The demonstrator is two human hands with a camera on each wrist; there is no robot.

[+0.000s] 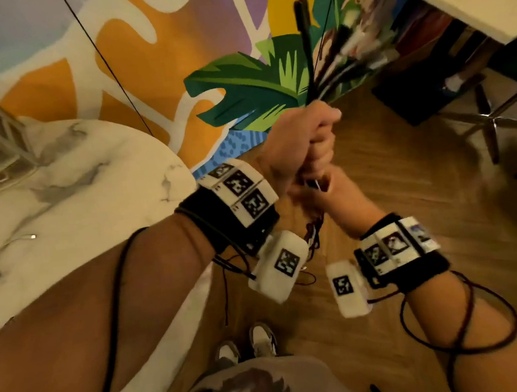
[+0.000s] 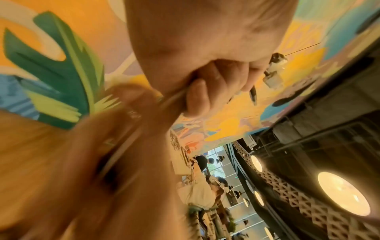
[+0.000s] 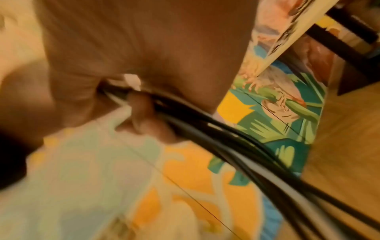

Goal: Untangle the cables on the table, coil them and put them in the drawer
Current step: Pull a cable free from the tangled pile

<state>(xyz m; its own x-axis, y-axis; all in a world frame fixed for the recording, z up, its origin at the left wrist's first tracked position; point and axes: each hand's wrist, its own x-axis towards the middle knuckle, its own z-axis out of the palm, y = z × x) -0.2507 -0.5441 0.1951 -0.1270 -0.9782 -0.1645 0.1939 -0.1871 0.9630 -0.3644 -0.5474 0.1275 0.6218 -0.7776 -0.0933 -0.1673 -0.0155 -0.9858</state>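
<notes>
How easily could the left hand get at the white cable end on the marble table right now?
Probably not yet: the left hand grips the cable bundle with the right hand. Nothing blocks the way to the white cable end once it lets go.

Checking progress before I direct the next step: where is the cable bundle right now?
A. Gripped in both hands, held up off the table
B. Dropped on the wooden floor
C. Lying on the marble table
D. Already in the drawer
A: the left hand and the right hand both grip the cable bundle, raised over the floor, beside the marble table.
</notes>
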